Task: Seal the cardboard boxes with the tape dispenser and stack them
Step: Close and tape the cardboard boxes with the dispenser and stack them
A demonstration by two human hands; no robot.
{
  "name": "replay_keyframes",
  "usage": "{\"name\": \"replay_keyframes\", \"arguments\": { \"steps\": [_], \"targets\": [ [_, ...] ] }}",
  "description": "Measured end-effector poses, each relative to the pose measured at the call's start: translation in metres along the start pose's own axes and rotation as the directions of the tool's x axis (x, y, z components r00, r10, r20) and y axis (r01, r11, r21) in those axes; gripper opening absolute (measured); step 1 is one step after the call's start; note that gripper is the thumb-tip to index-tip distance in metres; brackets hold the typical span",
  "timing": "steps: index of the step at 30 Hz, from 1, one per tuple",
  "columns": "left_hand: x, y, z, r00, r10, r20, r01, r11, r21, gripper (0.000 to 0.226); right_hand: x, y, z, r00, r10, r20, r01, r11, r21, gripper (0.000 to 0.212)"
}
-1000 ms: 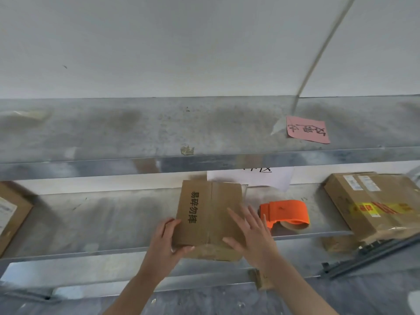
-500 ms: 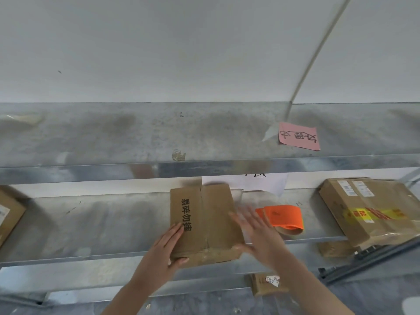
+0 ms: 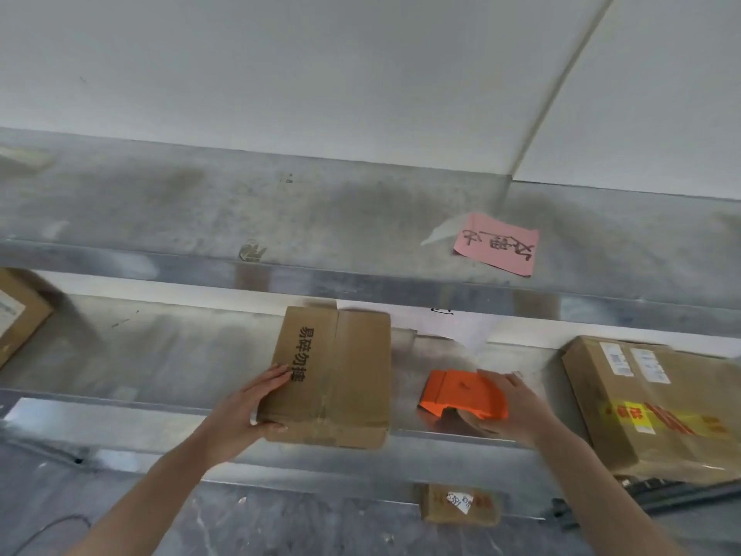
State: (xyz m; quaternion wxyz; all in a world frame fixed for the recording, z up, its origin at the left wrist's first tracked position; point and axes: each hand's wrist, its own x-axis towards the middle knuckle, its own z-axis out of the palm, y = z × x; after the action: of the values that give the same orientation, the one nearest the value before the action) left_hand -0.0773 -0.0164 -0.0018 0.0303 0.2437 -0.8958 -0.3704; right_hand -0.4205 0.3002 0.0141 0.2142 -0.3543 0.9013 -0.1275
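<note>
1. Shelving of grey metal spans the view, and its upper board overhangs the working level.
2. At the right end sits a large taped carton.
3. At the front edge lies the cardboard box. The left hand grips its near left corner, fingers on top.
4. Just right of it rests the orange tape dispenser, with the right hand curled over it, grasping.
5. On the upper board sticks a pink note.

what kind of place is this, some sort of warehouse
Probably a stockroom or packing area: metal shelving, a small cardboard box and a labelled parcel on it, and an orange tape dispenser at hand.
</note>
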Motion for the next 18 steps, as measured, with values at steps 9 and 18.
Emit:
{"name": "replay_keyframes", "arguments": {
  "steps": [9,18],
  "targets": [
    [0.006,0.009,-0.001,0.999,0.043,-0.017,-0.041,0.992,0.121,0.083,-0.033,0.018,0.006,0.997,-0.016,-0.07,0.026,0.99,0.141,0.089],
    [0.003,0.008,0.001,0.998,0.056,0.01,-0.057,0.991,0.121,0.079,-0.077,0.01,0.033,0.984,0.122,-0.127,-0.088,0.966,0.244,0.075]
  ]
}}
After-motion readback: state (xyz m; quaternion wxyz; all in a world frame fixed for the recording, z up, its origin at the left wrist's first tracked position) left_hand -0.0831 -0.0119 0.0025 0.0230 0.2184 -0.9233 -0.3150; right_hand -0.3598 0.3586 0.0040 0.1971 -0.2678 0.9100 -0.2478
